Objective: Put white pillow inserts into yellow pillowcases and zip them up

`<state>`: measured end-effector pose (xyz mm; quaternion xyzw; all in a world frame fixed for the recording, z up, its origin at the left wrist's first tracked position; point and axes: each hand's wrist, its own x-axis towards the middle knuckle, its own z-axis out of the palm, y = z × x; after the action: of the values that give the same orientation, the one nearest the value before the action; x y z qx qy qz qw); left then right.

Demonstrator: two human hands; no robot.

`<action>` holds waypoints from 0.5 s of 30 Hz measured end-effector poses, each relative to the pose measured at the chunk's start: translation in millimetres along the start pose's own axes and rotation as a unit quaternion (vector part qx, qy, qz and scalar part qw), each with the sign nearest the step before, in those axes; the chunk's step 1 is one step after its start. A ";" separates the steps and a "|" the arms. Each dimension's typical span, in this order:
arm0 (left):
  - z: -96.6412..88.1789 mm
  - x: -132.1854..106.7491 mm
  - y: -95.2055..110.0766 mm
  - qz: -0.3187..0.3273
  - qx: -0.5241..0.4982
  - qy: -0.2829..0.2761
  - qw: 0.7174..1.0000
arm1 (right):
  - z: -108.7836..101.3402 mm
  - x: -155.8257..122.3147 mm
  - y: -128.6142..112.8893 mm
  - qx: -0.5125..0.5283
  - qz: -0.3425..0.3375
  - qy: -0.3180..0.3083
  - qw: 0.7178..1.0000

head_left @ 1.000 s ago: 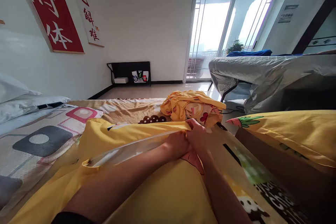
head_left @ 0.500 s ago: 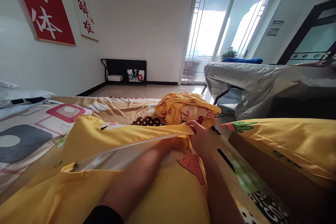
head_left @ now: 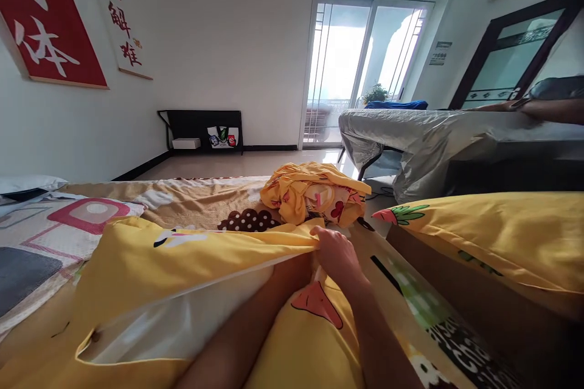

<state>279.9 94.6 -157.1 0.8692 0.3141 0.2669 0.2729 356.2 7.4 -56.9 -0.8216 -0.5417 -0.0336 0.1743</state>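
A yellow pillowcase (head_left: 182, 255) lies across the bed in front of me, its opening showing a white pillow (head_left: 182, 322) inside. My right hand (head_left: 337, 258) pinches the far corner of the pillowcase's upper edge. My left forearm (head_left: 255, 322) reaches into the opening; my left hand is hidden under the fabric. A crumpled yellow patterned cloth (head_left: 314, 191) lies just beyond my right hand.
A second yellow pillow (head_left: 493, 237) lies at my right. The bed carries a patterned sheet (head_left: 82, 219). Beyond are a bed under grey plastic (head_left: 420, 134), a black low shelf (head_left: 201, 127) by the wall, and glass balcony doors (head_left: 356, 61).
My left hand has slid from beside my right hand into the pillowcase and out of sight. The opening gapes wider. My view has swung to the right.
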 end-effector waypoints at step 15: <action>-11.3 6.1 -14.4 0.030 0.042 0.045 0.998 | 15.4 15.7 -2.1 0.271 -0.030 0.103 0.957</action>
<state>271.0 111.8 -156.6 0.8762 0.3109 0.3000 0.2137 358.7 26.9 -67.0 -0.7190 -0.5339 0.0255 0.4443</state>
